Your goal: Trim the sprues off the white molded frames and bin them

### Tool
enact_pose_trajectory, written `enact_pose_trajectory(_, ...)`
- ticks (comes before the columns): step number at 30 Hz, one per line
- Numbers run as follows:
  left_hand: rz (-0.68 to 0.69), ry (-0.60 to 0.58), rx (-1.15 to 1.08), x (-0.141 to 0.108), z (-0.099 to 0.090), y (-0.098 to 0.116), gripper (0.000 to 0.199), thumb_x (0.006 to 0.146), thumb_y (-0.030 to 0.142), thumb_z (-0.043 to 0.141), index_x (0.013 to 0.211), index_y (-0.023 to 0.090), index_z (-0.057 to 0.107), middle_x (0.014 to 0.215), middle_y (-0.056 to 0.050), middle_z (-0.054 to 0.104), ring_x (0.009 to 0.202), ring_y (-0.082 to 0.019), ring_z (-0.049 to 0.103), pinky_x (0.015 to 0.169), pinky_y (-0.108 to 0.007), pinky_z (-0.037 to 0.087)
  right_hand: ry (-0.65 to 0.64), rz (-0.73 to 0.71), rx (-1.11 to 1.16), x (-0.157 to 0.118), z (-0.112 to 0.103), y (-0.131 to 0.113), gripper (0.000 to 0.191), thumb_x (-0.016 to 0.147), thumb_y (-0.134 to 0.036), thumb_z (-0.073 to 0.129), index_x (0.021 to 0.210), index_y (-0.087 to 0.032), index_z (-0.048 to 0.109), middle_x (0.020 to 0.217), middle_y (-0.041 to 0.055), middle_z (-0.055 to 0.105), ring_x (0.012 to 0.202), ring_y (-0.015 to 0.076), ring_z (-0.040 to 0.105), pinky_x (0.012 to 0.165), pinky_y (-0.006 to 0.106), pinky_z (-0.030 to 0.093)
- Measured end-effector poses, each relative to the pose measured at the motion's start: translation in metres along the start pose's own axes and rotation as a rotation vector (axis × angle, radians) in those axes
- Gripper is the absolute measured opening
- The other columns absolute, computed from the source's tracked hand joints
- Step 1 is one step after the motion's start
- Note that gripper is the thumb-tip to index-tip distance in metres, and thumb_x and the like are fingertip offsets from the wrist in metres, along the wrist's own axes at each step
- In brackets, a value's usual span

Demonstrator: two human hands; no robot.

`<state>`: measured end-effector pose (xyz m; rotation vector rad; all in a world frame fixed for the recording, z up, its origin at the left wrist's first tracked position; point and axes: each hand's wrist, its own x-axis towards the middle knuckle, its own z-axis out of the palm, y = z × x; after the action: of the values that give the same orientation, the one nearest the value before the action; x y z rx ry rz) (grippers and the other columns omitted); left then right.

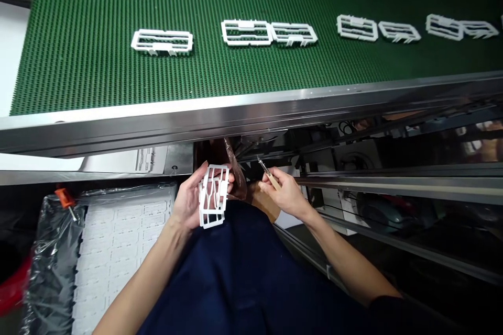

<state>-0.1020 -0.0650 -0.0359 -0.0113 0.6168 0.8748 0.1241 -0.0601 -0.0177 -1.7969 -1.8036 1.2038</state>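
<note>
My left hand (188,200) is closed on white plastic frames (214,193), which look like two overlapping pieces, held in front of my body. To the right, my right hand (288,194) grips a small knife-like tool (272,178) with a light handle, its thin metal tip pointing up and to the left, apart from the frames. Beyond the metal rail, more white frames lie on the green belt: a single one (163,42) at the left, a touching pair (247,32) near the middle, and others (357,28) farther right.
The metal rail (236,110) runs between my hands and the green belt (102,78). At the lower left stands a plastic-lined box (118,241) of white parts, an orange-handled tool (65,198) at its corner. Metal bars (393,188) cross the right side.
</note>
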Motion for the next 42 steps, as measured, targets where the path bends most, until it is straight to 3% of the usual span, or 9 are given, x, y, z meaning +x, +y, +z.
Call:
enact_pose_trajectory(13, 0.051, -0.004, -0.044, -0.001, -0.005, -0.002, 0.042, 0.093, 0.035, 0.034, 0.112, 0.006, 0.059, 0.093, -0.015, 0.068, 0.078, -0.023, 0.066, 0.062, -0.031, 0.056, -0.001, 0.028, 0.061, -0.004, 0.018, -0.020, 0.022, 0.077, -0.039, 0.056, 0.075, -0.018, 0.049, 0.065, -0.0031, 0.054, 0.059, 0.0098, 0.049, 0.057, 0.022, 0.036)
enact_pose_trajectory(20, 0.065, 0.007, -0.014, -0.002, -0.004, 0.000, 0.042, 0.092, 0.035, 0.037, 0.113, 0.005, 0.058, 0.093, -0.015, 0.068, 0.079, -0.022, 0.066, 0.064, -0.030, 0.056, -0.014, 0.024, 0.080, -0.006, 0.021, -0.022, 0.015, 0.078, -0.034, 0.056, 0.080, -0.019, 0.051, 0.073, -0.0025, 0.058, 0.065, 0.0104, 0.053, 0.061, 0.022, 0.040)
enact_pose_trajectory(25, 0.107, 0.096, 0.078, -0.002, 0.001, -0.004, 0.041, 0.089, 0.040, 0.044, 0.111, 0.008, 0.059, 0.093, -0.013, 0.067, 0.072, -0.019, 0.064, 0.059, -0.029, 0.055, -0.064, 0.024, 0.217, -0.012, 0.029, -0.029, 0.024, 0.076, -0.040, 0.060, 0.085, -0.019, 0.053, 0.082, 0.0008, 0.063, 0.068, 0.0119, 0.059, 0.065, 0.024, 0.045)
enact_pose_trajectory(29, 0.254, 0.231, 0.266, 0.003, 0.007, -0.013, 0.031, 0.081, 0.039, 0.060, 0.101, 0.015, 0.060, 0.084, -0.005, 0.064, 0.061, -0.012, 0.059, 0.052, -0.020, 0.050, -0.123, 0.045, 0.280, -0.013, 0.042, -0.042, 0.037, 0.067, -0.046, 0.069, 0.091, -0.020, 0.055, 0.084, 0.0015, 0.065, 0.073, 0.0149, 0.062, 0.067, 0.027, 0.048)
enact_pose_trajectory(32, 0.360, 0.326, 0.433, 0.004, 0.013, -0.016, 0.029, 0.073, 0.038, 0.070, 0.091, 0.017, 0.059, 0.079, -0.001, 0.060, 0.060, -0.010, 0.058, 0.048, -0.016, 0.046, -0.166, 0.070, 0.455, -0.008, 0.048, -0.044, 0.034, 0.067, -0.043, 0.070, 0.084, -0.019, 0.053, 0.078, 0.0004, 0.064, 0.070, 0.0135, 0.060, 0.068, 0.026, 0.048)
enact_pose_trajectory(35, 0.355, 0.379, 0.474, 0.001, 0.019, -0.011, 0.037, 0.071, 0.045, 0.069, 0.091, 0.015, 0.059, 0.077, -0.001, 0.059, 0.051, -0.009, 0.055, 0.042, -0.018, 0.045, -0.305, 0.133, 0.806, -0.001, 0.047, -0.034, 0.035, 0.067, -0.043, 0.069, 0.083, -0.018, 0.051, 0.073, 0.0003, 0.062, 0.066, 0.0132, 0.059, 0.060, 0.024, 0.045)
enact_pose_trajectory(39, 0.222, 0.317, 0.315, -0.006, 0.017, 0.006, 0.037, 0.083, 0.044, 0.055, 0.099, 0.011, 0.059, 0.077, -0.008, 0.064, 0.049, -0.013, 0.058, 0.043, -0.022, 0.049, -0.542, 0.305, 1.286, 0.004, 0.042, -0.015, 0.045, 0.068, -0.056, 0.062, 0.089, -0.019, 0.048, 0.082, 0.0052, 0.064, 0.067, 0.0144, 0.059, 0.054, 0.022, 0.038)
enact_pose_trajectory(42, 0.140, 0.223, 0.176, -0.007, 0.009, 0.013, 0.030, 0.090, 0.032, 0.044, 0.095, 0.008, 0.060, 0.075, -0.011, 0.065, 0.054, -0.016, 0.061, 0.048, -0.025, 0.052, -0.603, 0.367, 1.385, 0.004, 0.043, -0.009, 0.044, 0.069, -0.058, 0.059, 0.086, -0.020, 0.046, 0.082, 0.0063, 0.064, 0.066, 0.0135, 0.057, 0.055, 0.022, 0.036)
